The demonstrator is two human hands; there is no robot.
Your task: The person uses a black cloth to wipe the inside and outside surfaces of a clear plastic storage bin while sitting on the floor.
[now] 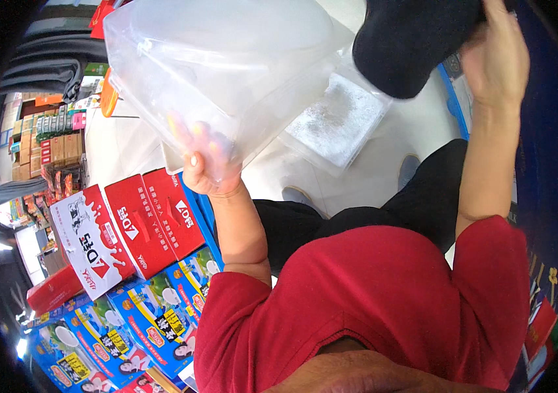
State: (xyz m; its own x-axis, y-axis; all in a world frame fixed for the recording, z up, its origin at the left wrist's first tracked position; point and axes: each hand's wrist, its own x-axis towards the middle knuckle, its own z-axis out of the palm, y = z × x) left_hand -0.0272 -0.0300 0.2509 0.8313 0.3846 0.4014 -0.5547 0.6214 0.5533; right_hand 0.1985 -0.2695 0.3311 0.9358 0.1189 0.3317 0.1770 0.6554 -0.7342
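Observation:
My left hand grips the lower edge of a large clear plastic bin. The thumb stays outside, and the fingers show blurred through the plastic. At the upper right, my right hand is at the edge of a black cloth-like piece and appears to grip it, though its fingers are partly hidden and blurred. That black piece overlaps the right side of the bin in the picture. Below it, a shallow clear plastic tray or lid with a whitish, dusty-looking surface lies on the pale tiled floor.
Red and white drink cartons and blue cartons are stacked at my left elbow. An orange stool seat stands farther off, before shelves of boxed goods. A dark blue panel runs along my right side.

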